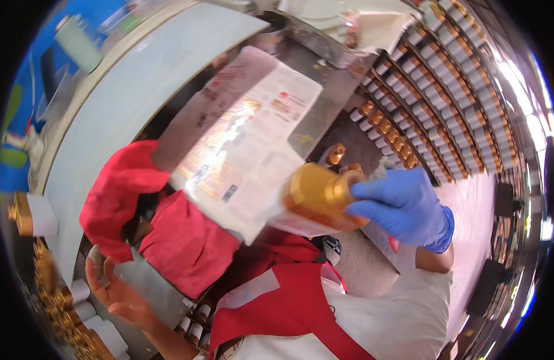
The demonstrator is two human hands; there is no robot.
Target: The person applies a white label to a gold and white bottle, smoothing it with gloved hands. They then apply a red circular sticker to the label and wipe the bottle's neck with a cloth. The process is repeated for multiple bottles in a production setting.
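Observation:
My right hand point(402, 207), in a blue glove, grips a gold-brown bottle point(318, 195) by its neck end. The bottle is tilted on its side and partly blurred. Under and beyond it lies a glossy sheet of printed white labels point(253, 135), its lit part shining. At the lower left my bare left hand point(124, 300) is open, fingers apart and curled a little, with nothing seen in it. A light wrap covers one fingertip. Close to that hand are crumpled red cloths point(190, 243) point(118, 192).
Racks of white bottles with gold caps point(445, 90) rise at the right. More such bottles point(88, 318) crowd the lower left. A pale blue board point(139, 78) runs along the left. A pale green bottle point(78, 43) stands at the far left. Two small gold-capped pieces point(335, 153) sit beyond my right hand.

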